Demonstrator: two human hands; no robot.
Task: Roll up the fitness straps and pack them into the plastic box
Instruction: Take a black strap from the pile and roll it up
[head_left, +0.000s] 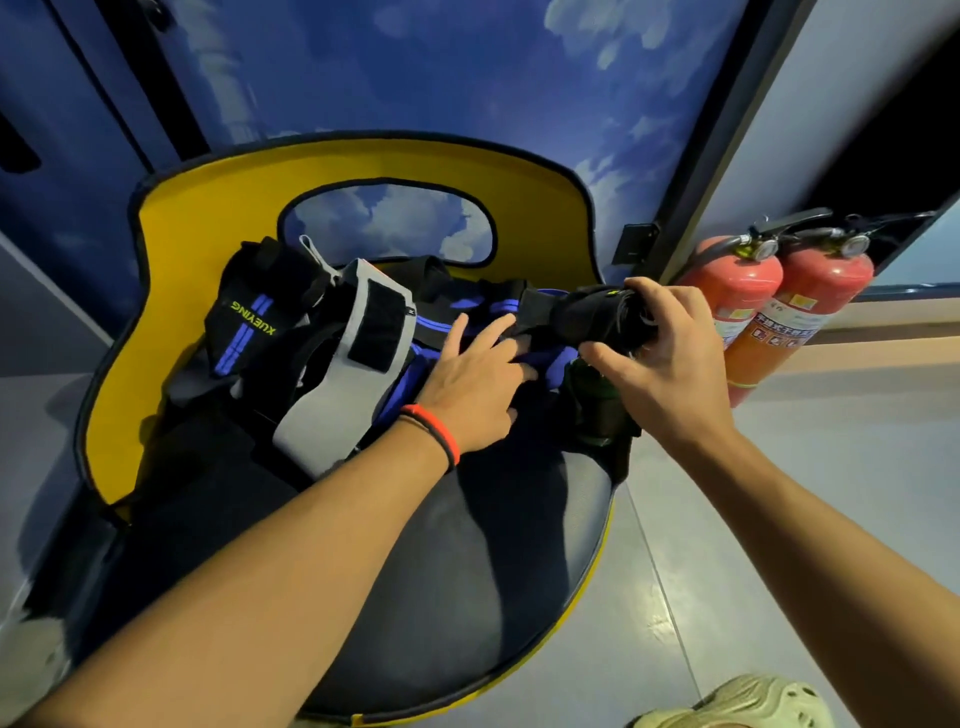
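Two red fire extinguishers stand against the wall just to my right, close beside my right hand, and the door frame rises behind them. In front of me is a yellow chair with a curved back and a dark seat; the back wraps around the far and left sides of the pile, so things are hemmed in there, while the near half of the seat lies bare under my forearms. The grey floor to the right is open, with my pale shoe at the bottom edge. The fitness straps lie heaped at the rear of the seat: black ones with blue stripes and green lettering, and a grey-and-black padded one draped across the middle. My right hand is closed around a rolled black bundle at the right edge of the chair, thumb under, fingers over the top. My left hand, a red and black band at its wrist, lies flat with fingers spread, pressing on the blue-striped strap that runs from the pile into the bundle. The hands are close together but not touching. I cannot see the plastic box.
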